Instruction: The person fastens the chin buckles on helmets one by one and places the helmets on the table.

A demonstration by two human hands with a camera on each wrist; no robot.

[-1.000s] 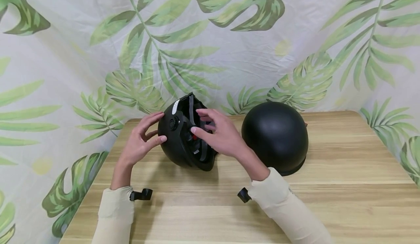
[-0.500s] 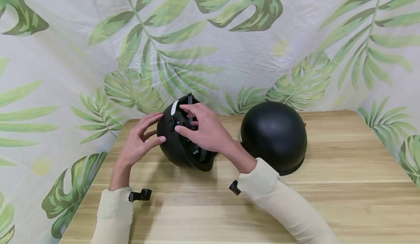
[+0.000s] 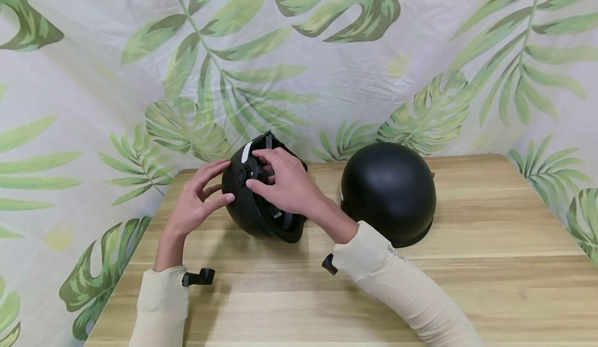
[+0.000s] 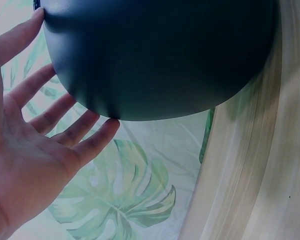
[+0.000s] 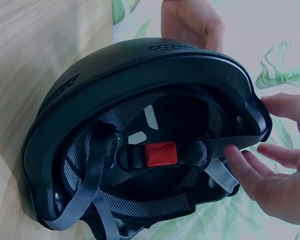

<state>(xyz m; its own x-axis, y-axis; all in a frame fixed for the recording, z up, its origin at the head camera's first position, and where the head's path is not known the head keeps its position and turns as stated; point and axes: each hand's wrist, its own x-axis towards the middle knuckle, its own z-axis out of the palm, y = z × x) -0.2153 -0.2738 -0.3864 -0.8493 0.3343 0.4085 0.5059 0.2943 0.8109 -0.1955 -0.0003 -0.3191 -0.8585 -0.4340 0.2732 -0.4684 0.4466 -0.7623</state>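
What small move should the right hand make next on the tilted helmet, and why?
Probably, the right hand should firm its hold on the rim of the tilted helmet. It is at that edge near the round knob, not curled tightly around it, while the left hand touches the shell with spread fingers; a firmer hold would likely steady it.

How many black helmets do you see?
2: a tilted helmet between the left hand and right hand, and a dome-up helmet to its right on the wooden table.
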